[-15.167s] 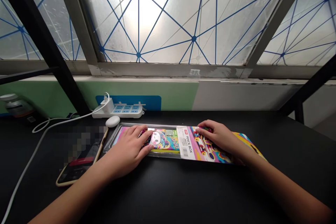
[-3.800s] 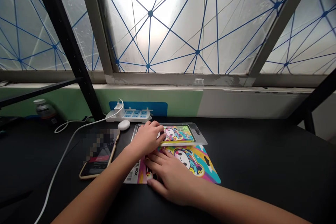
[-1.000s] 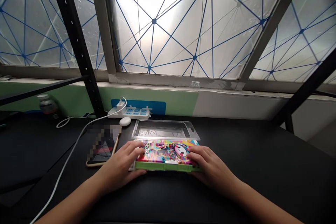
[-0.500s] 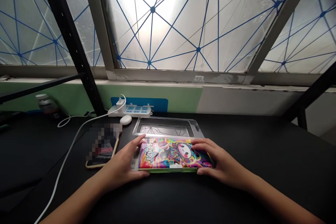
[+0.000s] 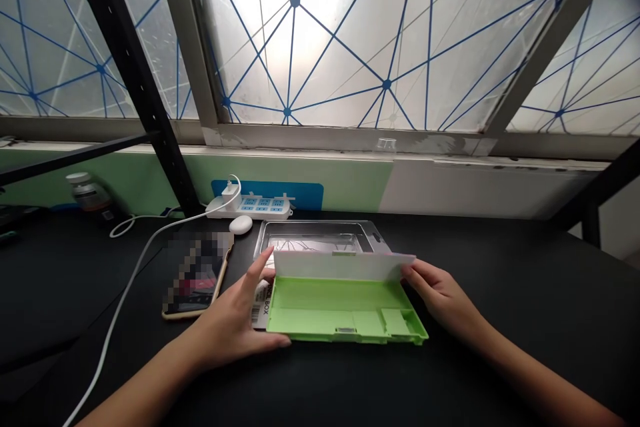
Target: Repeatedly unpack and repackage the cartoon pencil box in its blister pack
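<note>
A pencil box (image 5: 325,307) lies opened on the black desk, its green inside bare apart from moulded compartments at the right. Its pale lid (image 5: 340,265) stands raised along the far edge. My left hand (image 5: 245,317) grips the left end of the box, thumb at the near corner and fingers behind. With thumb and fingers pinched together, my right hand (image 5: 433,287) holds the right edge of the lid. Behind the box lies a clear plastic package tray (image 5: 315,228). A card with a barcode (image 5: 261,307) shows partly under the box's left side.
Left of my hands lies a phone (image 5: 200,280) with a blurred screen. A white cable (image 5: 125,297) runs from the power strip (image 5: 255,207) across the desk's left side. A small white round case (image 5: 241,225), a bottle (image 5: 90,193) and black shelf posts (image 5: 130,73) stand farther back.
The colourful printed lid has swung up and away, showing the green inside. My right hand has moved right and up with the lid's edge; my left hand stays at the left end.
</note>
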Demonstrator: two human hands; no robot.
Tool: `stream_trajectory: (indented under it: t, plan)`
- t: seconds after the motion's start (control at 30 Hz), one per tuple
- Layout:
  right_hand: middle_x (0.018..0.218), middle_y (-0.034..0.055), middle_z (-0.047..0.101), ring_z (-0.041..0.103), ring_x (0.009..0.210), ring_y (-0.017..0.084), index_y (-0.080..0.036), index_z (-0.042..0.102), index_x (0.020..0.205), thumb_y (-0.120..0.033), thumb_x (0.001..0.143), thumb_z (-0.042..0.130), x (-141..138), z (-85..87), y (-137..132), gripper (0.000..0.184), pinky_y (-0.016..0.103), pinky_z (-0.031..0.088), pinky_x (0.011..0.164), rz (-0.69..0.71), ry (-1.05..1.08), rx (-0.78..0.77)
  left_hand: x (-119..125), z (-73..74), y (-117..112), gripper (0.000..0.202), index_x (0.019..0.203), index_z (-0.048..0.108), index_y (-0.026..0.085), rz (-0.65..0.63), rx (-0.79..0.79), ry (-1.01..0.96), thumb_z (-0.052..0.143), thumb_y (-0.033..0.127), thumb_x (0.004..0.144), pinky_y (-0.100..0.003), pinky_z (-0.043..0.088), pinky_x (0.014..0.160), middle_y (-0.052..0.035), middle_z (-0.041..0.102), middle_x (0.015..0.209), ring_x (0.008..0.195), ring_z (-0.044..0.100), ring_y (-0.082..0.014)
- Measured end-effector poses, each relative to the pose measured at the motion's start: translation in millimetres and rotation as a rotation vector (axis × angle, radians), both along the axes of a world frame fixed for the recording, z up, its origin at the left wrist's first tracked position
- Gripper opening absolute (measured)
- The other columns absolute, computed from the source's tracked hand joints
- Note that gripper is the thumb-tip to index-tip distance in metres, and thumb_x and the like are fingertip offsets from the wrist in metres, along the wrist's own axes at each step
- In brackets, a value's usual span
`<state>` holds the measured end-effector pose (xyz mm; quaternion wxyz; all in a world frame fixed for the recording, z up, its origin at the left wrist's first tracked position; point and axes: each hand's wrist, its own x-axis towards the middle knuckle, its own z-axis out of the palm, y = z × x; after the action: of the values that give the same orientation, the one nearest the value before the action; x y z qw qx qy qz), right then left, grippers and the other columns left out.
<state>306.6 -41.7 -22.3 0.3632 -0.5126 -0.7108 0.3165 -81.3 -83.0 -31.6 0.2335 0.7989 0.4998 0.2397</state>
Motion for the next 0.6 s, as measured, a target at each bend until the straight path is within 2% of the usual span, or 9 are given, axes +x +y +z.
stream_trajectory:
  t: [0.07, 0.13, 0.2, 0.27, 0.37, 0.43, 0.5, 0.6]
  plan:
    - [0.11, 0.0103, 0.074, 0.069, 0.101, 0.031, -0.025, 0.074, 0.111, -0.064, 0.096, 0.045, 5, 2.0, -5, 0.051, 0.043, 0.058, 0.087, 0.085, -0.052, 0.056, 0, 0.9, 1, 0.117, 0.158, 0.001, 0.036, 0.004, 0.0, 0.001, 0.083, 0.044, 0.076, -0.051, 0.047, 0.106, -0.0134, 0.055, 0.142, 0.13, 0.056, -0.0359]
    - [0.127, 0.0128, 0.068, 0.064, 0.117, 0.034, -0.027, 0.071, 0.122, -0.068, 0.094, 0.046, 10, 2.6, -10, 0.056, 0.048, 0.053, 0.099, 0.208, -0.109, 0.134, 2, 1.9, 2, 0.094, 0.154, 0.023, 0.033, -0.026, 0.028, -0.002, 0.079, 0.047, 0.079, -0.049, 0.047, 0.106, -0.0128, 0.055, 0.143, 0.129, 0.056, -0.0345]
    - [0.14, 0.014, 0.059, 0.056, 0.129, 0.036, -0.029, 0.064, 0.132, -0.07, 0.088, 0.057, 14, 1.0, -15, 0.062, 0.051, 0.049, 0.106, 0.298, -0.185, 0.182, 3, 3.0, 3, 0.072, 0.143, 0.042, 0.029, -0.059, 0.075, -0.006, 0.076, 0.047, 0.082, -0.046, 0.048, 0.105, -0.0122, 0.056, 0.14, 0.127, 0.057, -0.0336]
    - [0.147, 0.0139, 0.053, 0.052, 0.134, 0.036, -0.03, 0.058, 0.14, -0.063, 0.081, 0.071, 16, -2.0, -19, 0.069, 0.05, 0.046, 0.109, 0.316, -0.27, 0.191, 4, 4.1, 4, 0.061, 0.136, 0.051, 0.026, -0.063, 0.104, -0.006, 0.073, 0.049, 0.084, -0.044, 0.048, 0.105, -0.0117, 0.059, 0.136, 0.125, 0.058, -0.033]
    - [0.141, 0.0129, 0.058, 0.057, 0.129, 0.034, -0.03, 0.059, 0.137, -0.05, 0.082, 0.077, 15, -5.7, -21, 0.061, 0.048, 0.049, 0.106, 0.252, -0.304, 0.212, 3, 6.7, 4, 0.054, 0.135, 0.054, 0.024, -0.057, 0.072, -0.028, 0.062, 0.055, 0.091, -0.044, 0.047, 0.104, -0.0115, 0.06, 0.132, 0.123, 0.058, -0.0319]
    - [0.128, 0.0119, 0.068, 0.065, 0.116, 0.033, -0.028, 0.066, 0.128, -0.051, 0.083, 0.074, 13, -5.9, -20, 0.051, 0.046, 0.056, 0.097, 0.168, -0.266, 0.186, 3, 9.3, 4, 0.049, 0.132, 0.056, 0.023, -0.093, 0.032, -0.056, 0.05, 0.057, 0.097, -0.042, 0.049, 0.102, -0.0109, 0.06, 0.129, 0.12, 0.058, -0.0304]
    - [0.116, 0.011, 0.073, 0.071, 0.104, 0.032, -0.025, 0.067, 0.124, -0.054, 0.084, 0.071, 8, -3.9, -18, 0.049, 0.044, 0.06, 0.087, 0.106, -0.205, 0.089, 4, 12.3, 4, 0.044, 0.128, 0.058, 0.024, -0.13, 0.003, -0.067, 0.041, 0.054, 0.101, -0.04, 0.048, 0.101, -0.0091, 0.062, 0.126, 0.118, 0.057, -0.0282]
    - [0.114, 0.0107, 0.075, 0.073, 0.099, 0.032, -0.023, 0.063, 0.125, -0.056, 0.09, 0.062, -1, 1.3, -16, 0.049, 0.042, 0.061, 0.082, 0.082, -0.097, -0.06, 7, 16.3, 5, 0.037, 0.112, 0.064, 0.024, -0.128, -0.022, -0.049, 0.037, 0.047, 0.105, -0.038, 0.048, 0.1, -0.0073, 0.064, 0.117, 0.113, 0.058, -0.0255]
